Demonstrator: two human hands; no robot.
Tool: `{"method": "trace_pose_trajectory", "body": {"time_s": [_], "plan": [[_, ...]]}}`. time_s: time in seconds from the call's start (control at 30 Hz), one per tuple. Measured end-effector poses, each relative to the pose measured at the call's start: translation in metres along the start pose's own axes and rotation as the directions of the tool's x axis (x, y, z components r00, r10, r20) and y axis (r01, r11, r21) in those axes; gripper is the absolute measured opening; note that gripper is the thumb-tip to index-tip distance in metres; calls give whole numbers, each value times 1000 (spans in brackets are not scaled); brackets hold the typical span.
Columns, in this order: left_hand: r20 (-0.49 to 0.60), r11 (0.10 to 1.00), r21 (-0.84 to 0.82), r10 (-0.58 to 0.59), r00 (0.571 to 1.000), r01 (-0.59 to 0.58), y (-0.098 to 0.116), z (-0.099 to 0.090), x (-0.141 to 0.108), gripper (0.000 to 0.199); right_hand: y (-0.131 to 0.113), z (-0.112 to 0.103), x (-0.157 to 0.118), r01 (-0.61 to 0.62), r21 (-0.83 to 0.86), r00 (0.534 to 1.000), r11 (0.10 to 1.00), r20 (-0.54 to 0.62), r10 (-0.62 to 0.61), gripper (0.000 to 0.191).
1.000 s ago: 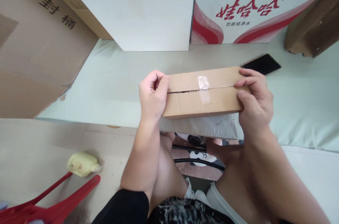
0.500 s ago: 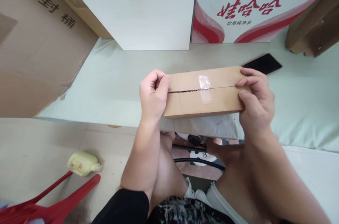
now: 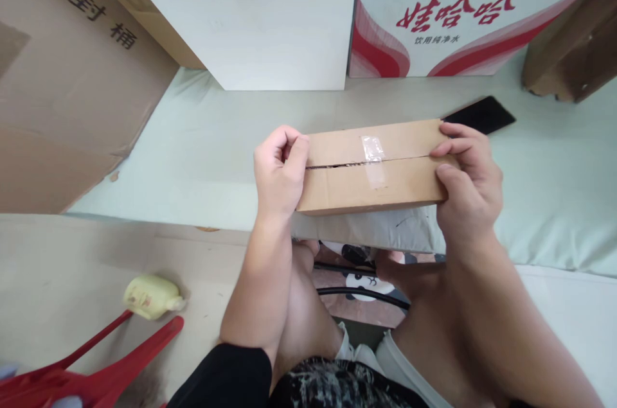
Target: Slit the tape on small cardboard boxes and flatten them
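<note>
A brown cardboard box [image 3: 347, 186] lies at the front edge of the pale green surface, its long side across my view. A strip of clear tape crosses the seam between its two top flaps, and a narrow dark gap shows along the seam's left part. My left hand [image 3: 282, 170] grips the box's left end with curled fingers. At the right end, my right hand [image 3: 467, 180] holds the box, thumb on the front flap and fingers at the back flap. Just behind that hand lies a black phone [image 3: 482, 115].
White cartons [image 3: 270, 22] and a red-and-white carton [image 3: 434, 16] stand at the back. A large brown carton [image 3: 62, 93] is at the left, another brown object [image 3: 573, 42] at the right. Lower left are a yellow bottle [image 3: 152, 297] and a red chair [image 3: 110, 369].
Almost nothing differs. The view has shifted very slightly; both hands keep the same hold on the box.
</note>
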State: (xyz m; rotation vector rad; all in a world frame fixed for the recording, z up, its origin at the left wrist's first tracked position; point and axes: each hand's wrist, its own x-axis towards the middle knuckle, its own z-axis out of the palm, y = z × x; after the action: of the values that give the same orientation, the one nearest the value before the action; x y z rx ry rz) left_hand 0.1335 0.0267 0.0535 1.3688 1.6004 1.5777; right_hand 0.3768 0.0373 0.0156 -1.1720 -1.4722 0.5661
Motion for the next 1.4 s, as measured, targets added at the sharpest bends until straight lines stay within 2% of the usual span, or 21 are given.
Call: {"method": "trace_pose_trajectory", "body": {"time_s": [1.4], "plan": [[-19,999,-8,-39,999,39,1,2,-1,33,8,0,-2,56,15,998,998,11,-56,18]]}}
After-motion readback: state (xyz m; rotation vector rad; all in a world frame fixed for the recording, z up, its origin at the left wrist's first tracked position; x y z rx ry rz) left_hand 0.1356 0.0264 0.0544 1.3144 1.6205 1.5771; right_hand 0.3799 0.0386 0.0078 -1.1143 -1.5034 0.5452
